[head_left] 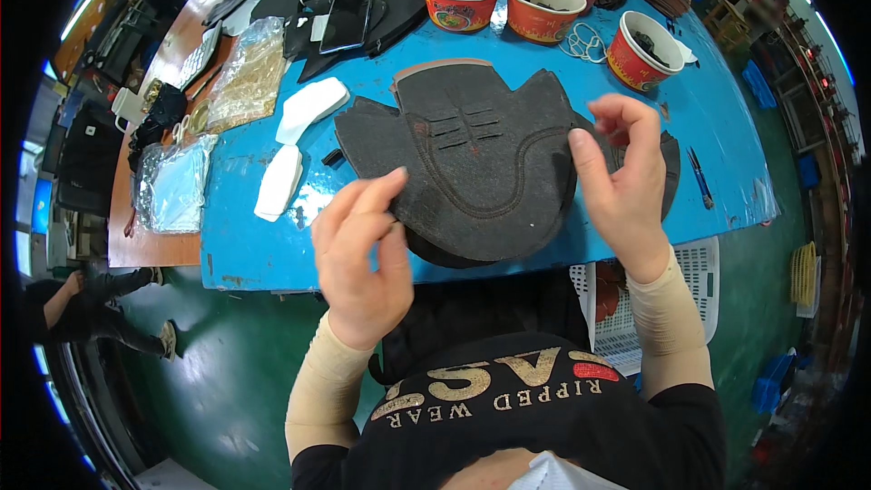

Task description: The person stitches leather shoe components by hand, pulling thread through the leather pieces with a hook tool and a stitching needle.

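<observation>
head view, two hands, fingers parted, one stitched panel between, two white pieces

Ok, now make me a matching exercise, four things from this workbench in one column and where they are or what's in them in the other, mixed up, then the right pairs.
1. Stitched black panel
2. Smartphone
3. White plastic crate
4. Rightmost paper tub

A. Past the blue table's near edge
B. Holding small black pieces
C. Between the left hand and right hand
D. Lying on black cut pieces

Pairs: 1-C, 2-D, 3-A, 4-B
</observation>
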### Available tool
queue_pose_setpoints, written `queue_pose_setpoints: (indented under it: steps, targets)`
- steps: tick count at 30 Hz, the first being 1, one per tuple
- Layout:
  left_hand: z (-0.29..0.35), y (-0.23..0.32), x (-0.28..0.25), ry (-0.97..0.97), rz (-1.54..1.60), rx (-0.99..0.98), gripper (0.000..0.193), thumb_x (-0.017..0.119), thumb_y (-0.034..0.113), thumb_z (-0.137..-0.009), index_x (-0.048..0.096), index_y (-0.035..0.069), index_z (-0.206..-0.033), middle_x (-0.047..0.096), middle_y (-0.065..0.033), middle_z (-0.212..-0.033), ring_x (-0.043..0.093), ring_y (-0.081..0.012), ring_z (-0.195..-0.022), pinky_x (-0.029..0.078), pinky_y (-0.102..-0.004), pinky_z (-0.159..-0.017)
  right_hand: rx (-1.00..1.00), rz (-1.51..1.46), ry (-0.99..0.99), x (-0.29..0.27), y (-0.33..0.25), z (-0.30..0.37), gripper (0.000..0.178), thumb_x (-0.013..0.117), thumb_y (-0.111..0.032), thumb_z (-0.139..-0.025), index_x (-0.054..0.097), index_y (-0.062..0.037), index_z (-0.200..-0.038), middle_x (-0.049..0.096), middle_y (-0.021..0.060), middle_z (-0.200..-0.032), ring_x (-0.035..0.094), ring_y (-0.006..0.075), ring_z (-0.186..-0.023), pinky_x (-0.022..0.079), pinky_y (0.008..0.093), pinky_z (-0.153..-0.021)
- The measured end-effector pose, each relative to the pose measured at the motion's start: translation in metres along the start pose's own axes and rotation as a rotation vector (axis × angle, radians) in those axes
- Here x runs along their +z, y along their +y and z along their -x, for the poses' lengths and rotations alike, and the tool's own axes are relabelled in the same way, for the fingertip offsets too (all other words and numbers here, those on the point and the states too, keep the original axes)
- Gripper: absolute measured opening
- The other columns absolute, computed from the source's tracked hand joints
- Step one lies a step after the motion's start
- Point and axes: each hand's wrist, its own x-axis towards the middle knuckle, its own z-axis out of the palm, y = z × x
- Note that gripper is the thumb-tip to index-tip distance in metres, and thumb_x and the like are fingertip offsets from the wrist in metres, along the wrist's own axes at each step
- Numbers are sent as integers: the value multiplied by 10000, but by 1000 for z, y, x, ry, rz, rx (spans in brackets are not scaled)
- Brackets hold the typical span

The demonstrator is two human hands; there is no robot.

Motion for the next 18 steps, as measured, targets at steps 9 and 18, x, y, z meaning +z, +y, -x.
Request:
queue_pose_setpoints:
  steps: [9,18]
  targets:
    - [26,-5,16,187,373,-356,133,411,16,-983,406,2,-1115,493,-272,-1326,486,-270,-1236,379,-328,-980,189,174,-219,2,11,8,429,684,-344,-853,600,-5,-1102,600,119,-918,564,266,-863,460,367,-771]
    - [31,5,25,209,255,-308,154,503,-25,-917,476,-20,-1068,500,-233,-1334,495,-360,-1233,386,-394,-1023,165,95,-134,3,4,18,441,715,-161,-800,588,-17,-1197,545,140,-1170,484,299,-1115,372,386,-982]
